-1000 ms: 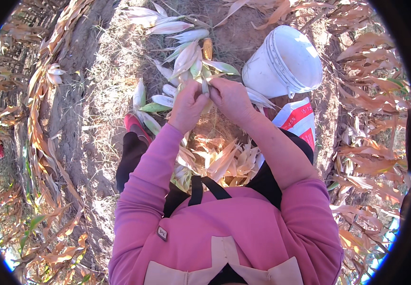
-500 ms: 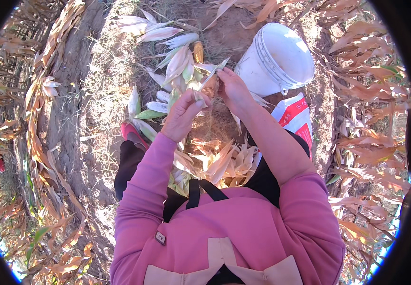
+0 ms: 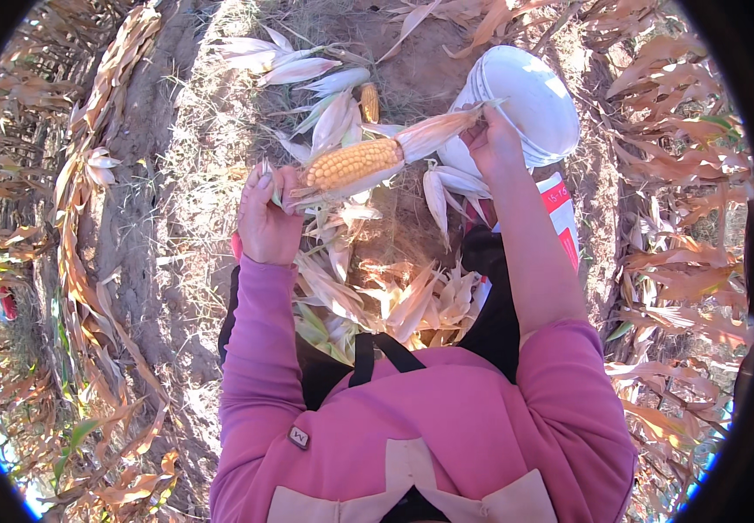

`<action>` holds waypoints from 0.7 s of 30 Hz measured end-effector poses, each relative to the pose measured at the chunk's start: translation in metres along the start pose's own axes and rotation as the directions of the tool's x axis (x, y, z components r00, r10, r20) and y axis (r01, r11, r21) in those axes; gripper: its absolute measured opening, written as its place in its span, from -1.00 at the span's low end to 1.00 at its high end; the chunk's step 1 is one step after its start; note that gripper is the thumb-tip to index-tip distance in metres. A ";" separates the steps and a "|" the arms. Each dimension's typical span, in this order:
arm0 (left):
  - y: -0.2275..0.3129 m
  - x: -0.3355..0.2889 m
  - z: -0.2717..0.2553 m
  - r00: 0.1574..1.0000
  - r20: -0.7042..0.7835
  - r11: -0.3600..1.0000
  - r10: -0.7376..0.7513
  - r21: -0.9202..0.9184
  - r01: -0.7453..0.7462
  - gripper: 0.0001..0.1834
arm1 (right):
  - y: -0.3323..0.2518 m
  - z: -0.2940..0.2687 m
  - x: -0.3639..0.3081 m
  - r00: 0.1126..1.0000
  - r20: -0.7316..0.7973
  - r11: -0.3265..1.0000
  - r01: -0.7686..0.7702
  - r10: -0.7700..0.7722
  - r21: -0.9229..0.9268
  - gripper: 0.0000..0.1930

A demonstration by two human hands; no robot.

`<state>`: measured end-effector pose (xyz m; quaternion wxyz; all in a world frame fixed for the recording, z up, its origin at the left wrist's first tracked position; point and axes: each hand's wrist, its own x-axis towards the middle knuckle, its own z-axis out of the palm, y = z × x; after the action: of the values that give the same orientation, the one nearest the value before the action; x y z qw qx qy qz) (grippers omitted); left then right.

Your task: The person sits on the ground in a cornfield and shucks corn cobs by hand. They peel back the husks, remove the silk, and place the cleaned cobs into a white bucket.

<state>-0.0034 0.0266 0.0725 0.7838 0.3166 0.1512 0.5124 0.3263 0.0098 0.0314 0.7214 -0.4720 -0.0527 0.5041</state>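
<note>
Between my hands an ear of corn (image 3: 355, 166) lies slantwise in the air, its yellow kernels bare along most of its length. Dry husk (image 3: 433, 137) stretches from its right end to my right hand (image 3: 493, 144), whose fingers are closed on the gathered husk tip. My left hand (image 3: 270, 213) is closed at the ear's other end, with a bit of pale green husk showing at the thumb. Its fingers partly hide what they grip there. Below the ear is another pale strip of husk. Unpeeled ears (image 3: 333, 122) lie on the ground just beyond.
A white bucket (image 3: 473, 157) stands tilted beside my right hand, with a red-and-white sack (image 3: 560, 209) nearer me. Loose husks (image 3: 412, 301) pile between my legs. A bare cob of corn (image 3: 369, 102) lies ahead. Dry corn stalks (image 3: 673, 218) line both sides.
My hands have moved apart, the left leftward and the right to the right toward the bucket. The husk is pulled open and the yellow kernels now show.
</note>
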 end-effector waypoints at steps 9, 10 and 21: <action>0.012 0.006 -0.019 0.988 -0.147 0.980 0.054 -0.183 -0.080 -0.77 | 0.046 0.009 -0.022 0.893 0.374 0.285 0.438 -0.251 -0.853 -0.65; 0.009 0.006 -0.013 0.978 -0.204 0.980 0.046 -0.179 -0.083 -0.77 | 0.057 0.016 -0.034 0.780 0.535 0.042 0.577 -0.325 -0.816 -0.61; -0.022 0.011 -0.007 0.988 -0.151 0.997 -0.012 0.073 0.023 -0.89 | 0.058 0.065 -0.096 0.699 0.714 -0.071 0.715 0.051 -0.695 -0.39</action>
<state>0.0131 0.0332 0.0544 0.7624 0.3044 0.2318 0.5219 0.2047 -0.0219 0.0631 0.2463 -0.6286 -0.7052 0.2166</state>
